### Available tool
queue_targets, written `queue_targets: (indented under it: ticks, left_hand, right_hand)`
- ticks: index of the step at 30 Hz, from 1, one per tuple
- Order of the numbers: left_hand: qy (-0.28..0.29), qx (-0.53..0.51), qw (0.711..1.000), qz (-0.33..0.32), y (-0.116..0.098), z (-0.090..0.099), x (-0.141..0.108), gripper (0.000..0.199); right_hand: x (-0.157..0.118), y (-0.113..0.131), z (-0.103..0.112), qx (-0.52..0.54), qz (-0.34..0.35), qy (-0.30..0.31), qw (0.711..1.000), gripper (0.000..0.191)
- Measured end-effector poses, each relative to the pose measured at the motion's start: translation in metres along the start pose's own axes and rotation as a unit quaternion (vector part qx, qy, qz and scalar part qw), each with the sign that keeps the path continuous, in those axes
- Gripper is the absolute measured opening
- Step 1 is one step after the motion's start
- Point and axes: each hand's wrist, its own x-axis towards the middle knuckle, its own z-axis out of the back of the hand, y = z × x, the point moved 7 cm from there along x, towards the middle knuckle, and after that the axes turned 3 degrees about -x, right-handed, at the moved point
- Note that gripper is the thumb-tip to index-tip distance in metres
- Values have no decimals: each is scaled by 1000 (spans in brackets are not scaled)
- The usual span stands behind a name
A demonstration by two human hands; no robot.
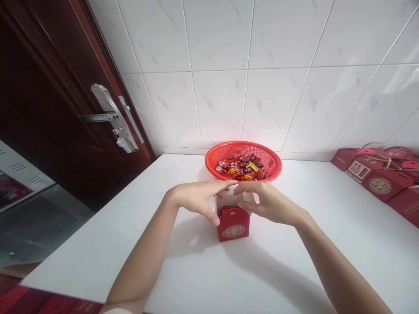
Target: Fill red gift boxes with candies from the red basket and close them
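Observation:
A small red gift box (233, 226) with a gold round emblem stands upright on the white table, its top flaps raised and their pale insides showing. Red wrapped pieces show inside, behind the rounded front flap. My left hand (198, 197) is around the box's left side, thumb by the front edge and fingers at the back flap. From the right, my right hand (270, 201) has curled fingers at the back and right flaps, its thumb over the opening. Part of each hand's contact with the card is hidden.
Just behind the box, a red plastic basket (209, 162) holds many wrapped candies (244, 168). Several closed red gift boxes (379, 174) are grouped at the right against the tiled wall (222, 104). A dark wooden door (59, 87) with a metal handle (98, 117) is at left.

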Motion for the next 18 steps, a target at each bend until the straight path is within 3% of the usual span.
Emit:
queue_targets:
  ticks: [5,8,10,14,18]
  left_hand:
    - [8,-22,1000,12,-2,0,0,105]
    - [13,-24,1000,-8,-6,2,1,88]
    - [21,-18,999,-27,-9,3,1,73]
    - [28,6,999,-46,-15,2,4,47]
    - [-11,49,999,11,-12,2,9,30]
  right_hand:
    - [-5,0,20,-16,26,-54,998,16]
    - [-7,-7,24,-26,-3,-56,998,8]
    - [-7,-10,19,-24,-18,-20,999,9]
    - [-8,-3,1,-26,19,86,996,12]
    - [-10,0,-9,-61,23,140,988,11]
